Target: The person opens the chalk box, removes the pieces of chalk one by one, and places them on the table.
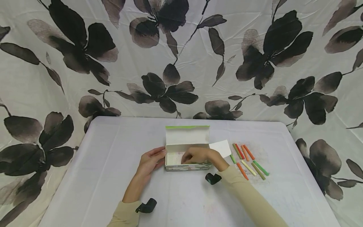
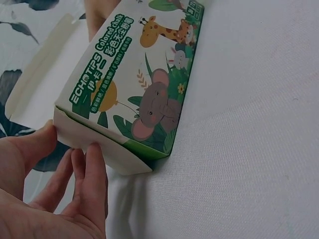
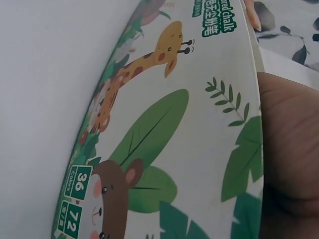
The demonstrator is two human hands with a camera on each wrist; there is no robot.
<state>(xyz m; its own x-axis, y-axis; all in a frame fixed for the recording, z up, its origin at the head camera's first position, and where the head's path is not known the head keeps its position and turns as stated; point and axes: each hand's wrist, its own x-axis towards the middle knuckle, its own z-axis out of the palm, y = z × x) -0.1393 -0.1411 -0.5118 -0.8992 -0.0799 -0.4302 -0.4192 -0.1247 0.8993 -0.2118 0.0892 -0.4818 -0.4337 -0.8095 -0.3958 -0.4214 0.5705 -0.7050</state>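
Note:
A box of colored chalk (image 1: 187,168) stands on the table with its lid raised at the back; animal drawings cover its front in both wrist views. My left hand (image 1: 151,163) touches the box's left end, thumb near the upper corner and fingertips against the white end flap (image 2: 107,147). My right hand (image 1: 195,155) reaches down into the box from the right. Its fingertips are hidden behind the front wall, so I cannot tell what they hold. In the right wrist view, only part of the right hand (image 3: 291,144) shows past the box's edge.
Several chalk sticks, among them a red stick (image 1: 239,151) and a green stick (image 1: 261,168), lie on the white-covered table (image 1: 181,201) to the right of the box. A white side flap (image 1: 221,147) sticks out at the box's right. Behind hangs a flowered cloth (image 1: 204,63).

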